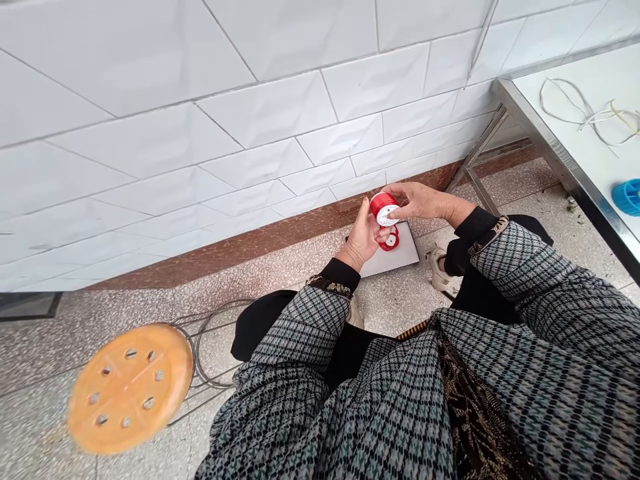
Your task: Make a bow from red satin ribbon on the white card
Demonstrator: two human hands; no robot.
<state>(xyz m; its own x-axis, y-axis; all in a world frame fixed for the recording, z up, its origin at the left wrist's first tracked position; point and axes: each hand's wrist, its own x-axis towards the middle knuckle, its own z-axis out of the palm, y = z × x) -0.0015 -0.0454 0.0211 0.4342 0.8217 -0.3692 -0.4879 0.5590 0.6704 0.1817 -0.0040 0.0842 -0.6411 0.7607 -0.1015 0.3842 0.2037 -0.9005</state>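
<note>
My right hand (425, 202) pinches a red spool (383, 208) with a white round label, held up in front of me. My left hand (361, 239) is closed just below it, fingers curled round a second small red piece (391, 239) that looks like red ribbon or a smaller spool. Both hands meet over a flat white board (403, 257) lying on the floor by the wall. My sleeves are grey checked with black cuffs.
An orange round stool seat (129, 387) with holes on a wire frame stands at lower left. A metal-edged white table (575, 160) at right carries loose cords (585, 110) and a blue reel (628, 197). White tiled wall ahead. One of my shoes (443, 270) rests on the speckled floor.
</note>
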